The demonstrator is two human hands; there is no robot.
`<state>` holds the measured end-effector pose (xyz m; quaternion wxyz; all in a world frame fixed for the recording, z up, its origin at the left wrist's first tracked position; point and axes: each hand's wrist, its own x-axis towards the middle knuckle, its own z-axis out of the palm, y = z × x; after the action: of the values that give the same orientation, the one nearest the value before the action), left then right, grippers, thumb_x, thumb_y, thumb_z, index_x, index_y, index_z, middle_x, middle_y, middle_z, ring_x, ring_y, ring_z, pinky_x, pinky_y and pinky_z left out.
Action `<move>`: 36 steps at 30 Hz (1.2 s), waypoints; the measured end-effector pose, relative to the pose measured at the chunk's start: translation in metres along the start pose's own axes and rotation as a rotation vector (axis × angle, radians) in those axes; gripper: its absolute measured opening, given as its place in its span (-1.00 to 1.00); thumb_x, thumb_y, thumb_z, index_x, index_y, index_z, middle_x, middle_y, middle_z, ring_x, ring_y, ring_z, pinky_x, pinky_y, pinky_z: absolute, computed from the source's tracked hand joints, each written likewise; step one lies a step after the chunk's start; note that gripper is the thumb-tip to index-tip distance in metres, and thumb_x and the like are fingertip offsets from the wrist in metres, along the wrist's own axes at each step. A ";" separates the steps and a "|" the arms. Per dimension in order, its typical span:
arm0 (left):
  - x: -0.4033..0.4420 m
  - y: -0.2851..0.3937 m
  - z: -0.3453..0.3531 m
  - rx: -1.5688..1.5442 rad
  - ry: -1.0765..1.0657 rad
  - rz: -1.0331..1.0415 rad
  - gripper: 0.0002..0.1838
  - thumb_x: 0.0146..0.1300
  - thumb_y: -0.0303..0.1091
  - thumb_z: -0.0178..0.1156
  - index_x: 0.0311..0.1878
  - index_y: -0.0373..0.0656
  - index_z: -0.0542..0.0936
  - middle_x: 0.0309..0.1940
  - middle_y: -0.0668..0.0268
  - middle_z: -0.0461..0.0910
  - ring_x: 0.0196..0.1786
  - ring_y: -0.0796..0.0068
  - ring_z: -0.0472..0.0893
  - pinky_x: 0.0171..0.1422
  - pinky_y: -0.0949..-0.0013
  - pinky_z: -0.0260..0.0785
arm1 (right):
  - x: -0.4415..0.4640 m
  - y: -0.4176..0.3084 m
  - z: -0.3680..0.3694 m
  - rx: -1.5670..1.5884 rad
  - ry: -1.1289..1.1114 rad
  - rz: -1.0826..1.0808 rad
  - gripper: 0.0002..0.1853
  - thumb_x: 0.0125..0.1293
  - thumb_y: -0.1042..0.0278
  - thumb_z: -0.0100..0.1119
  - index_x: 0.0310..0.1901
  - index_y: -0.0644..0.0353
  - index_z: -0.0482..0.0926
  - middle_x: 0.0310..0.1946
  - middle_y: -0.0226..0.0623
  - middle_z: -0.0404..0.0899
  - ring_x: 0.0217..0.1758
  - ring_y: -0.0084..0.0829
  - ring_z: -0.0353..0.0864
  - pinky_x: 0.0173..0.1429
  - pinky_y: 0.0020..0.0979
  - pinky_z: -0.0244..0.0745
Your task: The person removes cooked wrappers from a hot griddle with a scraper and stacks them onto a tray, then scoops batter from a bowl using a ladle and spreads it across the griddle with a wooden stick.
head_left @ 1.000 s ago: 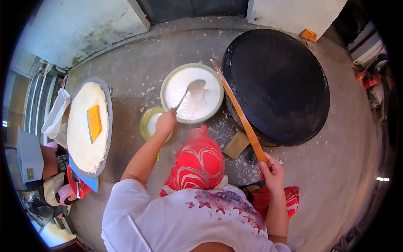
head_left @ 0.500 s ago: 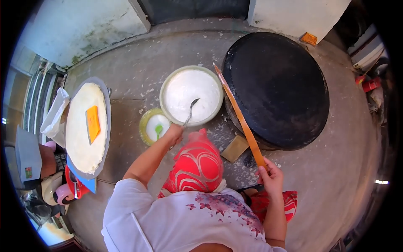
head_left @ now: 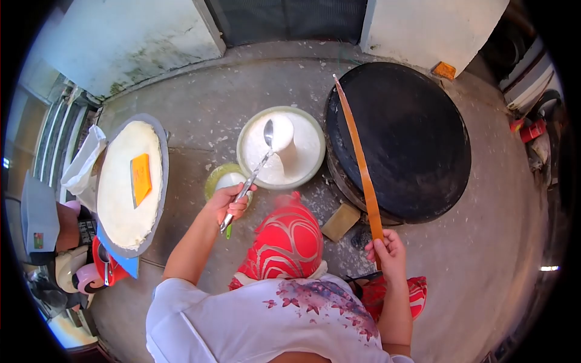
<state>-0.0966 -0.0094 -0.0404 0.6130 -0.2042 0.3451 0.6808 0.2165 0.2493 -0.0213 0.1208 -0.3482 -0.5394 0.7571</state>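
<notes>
My left hand [head_left: 233,202] is closed around the handle of a metal spoon [head_left: 257,166]. Its head is over a pale-rimmed bowl [head_left: 241,151] of white batter-like mix [head_left: 308,142]. A white, upright, rounded mass [head_left: 285,136] rises from the mix at the spoon's head; I cannot tell its exact form. Partly behind my left hand sits a yellow-green bowl [head_left: 213,179] with white contents. In my right hand [head_left: 389,251] is a long, thin, brown flat strip [head_left: 357,151], white at its tip. It points away from me over the near-left side of a round black griddle [head_left: 402,139].
At left a grey round board [head_left: 162,151] bears stacked pale flat sheets [head_left: 124,181] with an orange scraper [head_left: 141,179] on top. A tan block [head_left: 341,222] lies by the griddle's base. Red containers [head_left: 532,130] stand far right. White flakes dot the floor.
My left hand has drawn back and the metal spoon has risen, with a white mass now standing up at its head. The brown strip has swung slightly, its tip now further over the griddle.
</notes>
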 end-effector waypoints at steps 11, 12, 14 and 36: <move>-0.017 0.005 0.021 0.562 0.142 0.432 -0.72 0.28 -0.25 -0.10 -0.09 -0.23 0.43 -0.68 0.28 0.38 -0.75 0.58 0.27 -0.72 0.56 0.08 | 0.000 0.008 -0.003 -0.072 0.038 -0.042 -0.73 0.35 0.27 -0.17 -0.04 0.25 0.36 -0.46 -0.31 0.52 -0.58 -0.66 0.40 -0.48 -0.65 0.32; -0.002 0.004 0.012 0.699 0.223 0.487 -0.72 0.27 -0.25 -0.10 -0.10 -0.21 0.45 -0.65 0.22 0.44 -0.72 0.48 0.37 -0.68 0.49 0.18 | 0.000 0.010 -0.004 -0.089 0.038 -0.050 -0.72 0.35 0.26 -0.17 -0.03 0.24 0.37 -0.47 -0.33 0.52 -0.58 -0.67 0.39 -0.48 -0.66 0.31; 0.046 -0.012 -0.033 1.144 0.402 0.710 -0.73 0.25 -0.25 -0.09 -0.11 -0.21 0.45 -0.60 0.15 0.48 -0.62 0.33 0.46 -0.58 0.37 0.27 | 0.002 0.008 -0.004 -0.084 0.050 -0.037 -0.73 0.35 0.29 -0.16 -0.03 0.24 0.38 -0.45 -0.36 0.52 -0.57 -0.69 0.37 -0.47 -0.67 0.28; 0.119 -0.028 -0.079 1.937 0.819 0.423 -0.76 0.12 -0.35 -0.06 -0.25 -0.32 0.47 -0.45 -0.04 0.53 -0.37 0.04 0.55 -0.32 0.08 0.37 | 0.003 0.011 -0.001 -0.117 0.030 0.005 -0.75 0.32 0.34 -0.11 -0.04 0.24 0.40 -0.47 -0.43 0.51 -0.58 -0.73 0.35 -0.48 -0.70 0.26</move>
<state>-0.1006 0.0163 -0.1838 0.2213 0.2202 0.9458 0.0892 0.2174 0.2478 -0.0324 0.1065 -0.3674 -0.5800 0.7192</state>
